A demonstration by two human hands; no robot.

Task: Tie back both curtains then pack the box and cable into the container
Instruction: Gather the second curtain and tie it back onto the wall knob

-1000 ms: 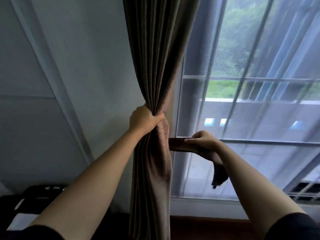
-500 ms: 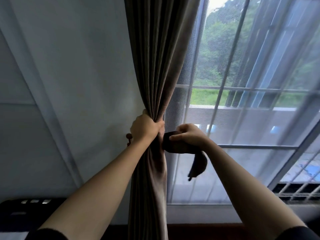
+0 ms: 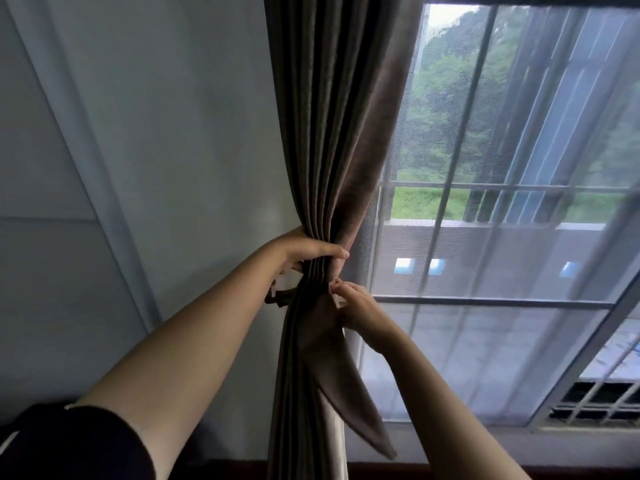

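A brown curtain [image 3: 332,133] hangs gathered into a bunch at the window's left edge. My left hand [image 3: 304,252] grips the bunch from the left, thumb across its front. Just below it my right hand [image 3: 356,306] holds the matching brown tie-back strap [image 3: 343,386] against the curtain's right side; the strap's loose end hangs down to the right. A small hook [image 3: 277,296] on the wall shows beside the curtain, under my left wrist. The box, cable and container are out of sight.
A grey wall [image 3: 156,133] fills the left half. A sheer white curtain [image 3: 502,271] covers the barred window [image 3: 450,299] to the right. A dark floor strip runs along the bottom under the sill.
My right hand has brought the strap in against the curtain, and its free end now hangs lower. My left hand keeps its grip on the bunch. The camera has moved closer.
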